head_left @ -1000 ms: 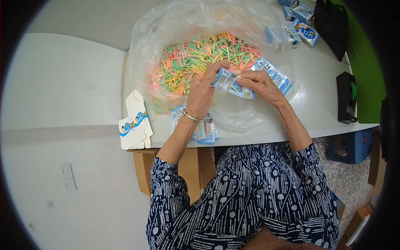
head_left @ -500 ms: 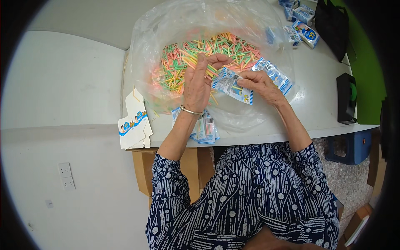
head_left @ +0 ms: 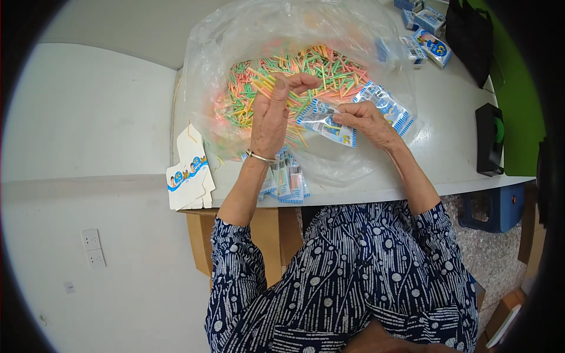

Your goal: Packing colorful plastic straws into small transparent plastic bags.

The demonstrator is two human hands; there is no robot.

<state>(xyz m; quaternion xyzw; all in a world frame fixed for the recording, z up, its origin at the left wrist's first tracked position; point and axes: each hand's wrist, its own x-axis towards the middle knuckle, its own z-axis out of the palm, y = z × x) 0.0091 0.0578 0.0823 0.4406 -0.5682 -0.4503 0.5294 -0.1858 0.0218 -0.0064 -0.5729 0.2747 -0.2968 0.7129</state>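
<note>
A bunch of thin pastel candy sticks [head_left: 262, 83] is held between the thumb and palm of my left hand [head_left: 272, 112], which wears a bracelet; its other fingers stretch to the right. My right hand [head_left: 368, 122] pinches a small clear packet with blue-striped ends [head_left: 329, 122] between thumb and fingers. The packet's upper left end lies just right of my left hand, and a yellowish stick shows in it or behind it. Beneath both hands spreads a large clear plastic bag [head_left: 206, 44], heaped with loose pink, green and yellow sticks [head_left: 329, 67].
Striped packets [head_left: 385, 106] lie right of the heap; filled ones [head_left: 288, 179] lie near the front edge. A white printed carton [head_left: 191, 170] stands at the left corner. Small boxes [head_left: 432, 47], a black bag [head_left: 469, 41] and a black tape holder [head_left: 487, 140] are on the right.
My left hand has shifted slightly left with the sticks, away from the packet. My right hand and the packet have barely moved.
</note>
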